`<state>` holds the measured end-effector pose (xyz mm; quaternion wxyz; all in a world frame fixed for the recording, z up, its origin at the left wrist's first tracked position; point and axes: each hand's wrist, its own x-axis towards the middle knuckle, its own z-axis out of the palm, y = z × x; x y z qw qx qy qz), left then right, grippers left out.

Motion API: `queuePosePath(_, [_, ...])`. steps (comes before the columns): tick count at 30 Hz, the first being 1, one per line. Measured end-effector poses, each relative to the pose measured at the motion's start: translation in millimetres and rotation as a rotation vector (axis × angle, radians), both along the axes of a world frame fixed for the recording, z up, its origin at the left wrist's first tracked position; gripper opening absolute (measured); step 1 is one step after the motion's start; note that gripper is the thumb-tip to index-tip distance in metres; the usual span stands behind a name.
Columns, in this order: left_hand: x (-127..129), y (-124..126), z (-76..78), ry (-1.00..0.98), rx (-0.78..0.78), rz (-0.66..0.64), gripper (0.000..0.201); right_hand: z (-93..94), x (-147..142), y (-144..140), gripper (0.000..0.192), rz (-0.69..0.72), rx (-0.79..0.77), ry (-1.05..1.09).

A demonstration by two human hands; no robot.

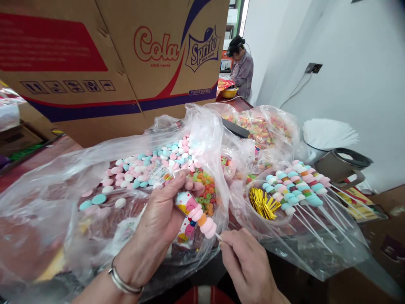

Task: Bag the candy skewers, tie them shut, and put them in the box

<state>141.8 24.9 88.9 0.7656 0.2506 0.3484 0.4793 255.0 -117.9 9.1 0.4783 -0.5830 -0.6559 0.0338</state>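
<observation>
My right hand (243, 261) pinches the white stick of a candy skewer (207, 226), threaded with pink marshmallow pieces and an orange ring. The skewer tilts up toward my left hand (167, 211), whose fingers curl near its top end; what they hold is hidden. A dotted, colourful printed wrapper (184, 231) shows behind the skewer beside my left palm. Past my left fingers are small gummy rings (207, 190) in clear plastic. Pink, white and blue marshmallow discs (136, 169) lie loose on the plastic to the left.
Finished-looking marshmallow skewers (294, 185) lie at right beside gold twist ties (264, 204) in a round clear tub. Behind stand a large carton (164, 93), a bag of gummy rings (262, 126) and a dark jug (341, 164). A person (242, 69) works farther back.
</observation>
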Motion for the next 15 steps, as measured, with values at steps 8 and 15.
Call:
queuePosePath(8, [10, 6, -18.4, -0.116, -0.050, -0.002, 0.013, -3.4, -12, 5, 0.016, -0.018, 0.002, 0.163])
queuePosePath(15, [16, 6, -20.3, -0.097, -0.060, -0.025, 0.006, 7.0, -15, 9, 0.021, 0.233, -0.629, 1.396])
